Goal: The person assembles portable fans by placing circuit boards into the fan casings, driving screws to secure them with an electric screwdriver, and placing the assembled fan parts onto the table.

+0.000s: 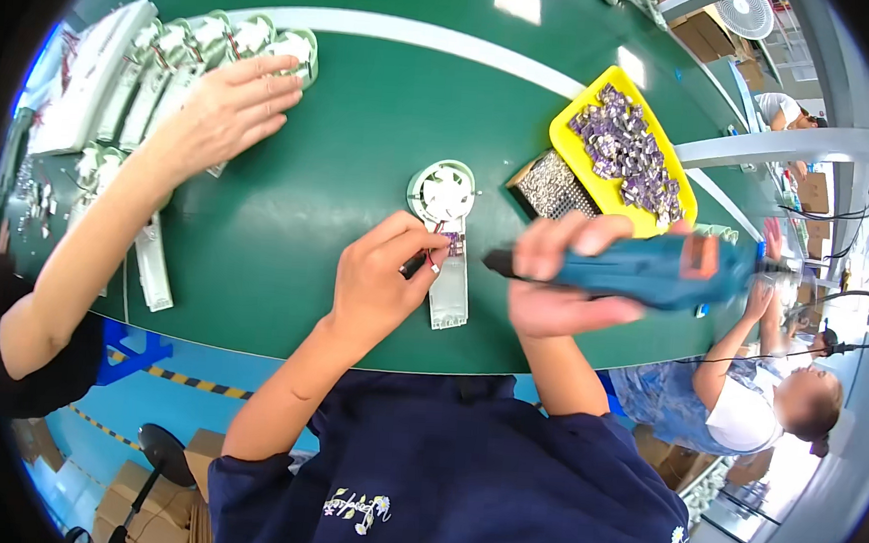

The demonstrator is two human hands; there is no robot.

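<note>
A: Where is your fan unit point(450, 287)?

B: It lies on the green table point(364, 128) right in front of you, between your two hands, its round head pointing away from you and its pale handle toward you, with a small purple board and thin wires showing inside

A: And your left hand point(380, 268)?

B: You have it at the handle's left side, fingers bent and the thumb drawn near them, right at the wires and board. A small dark piece shows between them, but I can't tell whether you pinch it or merely touch it

A: Your right hand point(559, 274)?

B: You have it wrapped around a teal power tool point(644, 269), fingers curled about the body. The tool is blurred; its dark narrow end points left at your fan unit, near but apart

A: What else is around you?

B: Beyond your right hand sits a yellow tray point(585, 176) heaped with purple boards point(626, 149), next to a box of small metallic parts point(559, 185). To your left, a co-worker's hand point(220, 114) reaches over a row of pale fans point(147, 95)
</note>
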